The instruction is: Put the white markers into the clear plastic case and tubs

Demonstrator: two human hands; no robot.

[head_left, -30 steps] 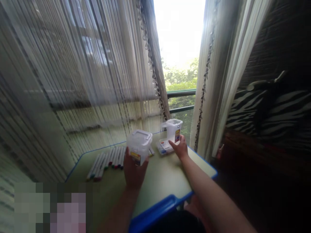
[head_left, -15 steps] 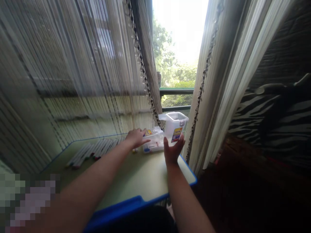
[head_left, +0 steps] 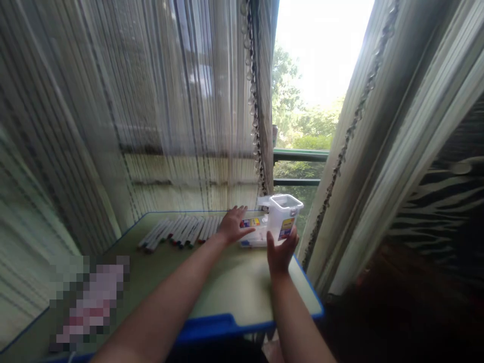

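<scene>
My right hand [head_left: 282, 252] is wrapped round the lower part of an upright clear plastic container [head_left: 278, 217], its thumb on the near left side. The container's top is open, with the lid sticking out to the left, and a yellow and blue label on its front. My left hand [head_left: 232, 225] has its fingers spread at the left end of a second clear plastic box [head_left: 257, 234], which lies on the table behind the held container. Whether the left fingers touch this box I cannot tell. Several white markers [head_left: 185, 231] with coloured ends lie side by side left of my left hand.
The light green table [head_left: 234, 290] has a raised blue edge [head_left: 212, 326]. A pixelated pinkish object [head_left: 94, 300] lies at its left. String curtains [head_left: 181, 101] hang close behind the table, and a window [head_left: 302, 126] with a railing stands beyond.
The view has turned left, so the table and both hands appear farther right and more markers show. My left hand's fingers look more spread; the right hand keeps its hold on the container.
</scene>
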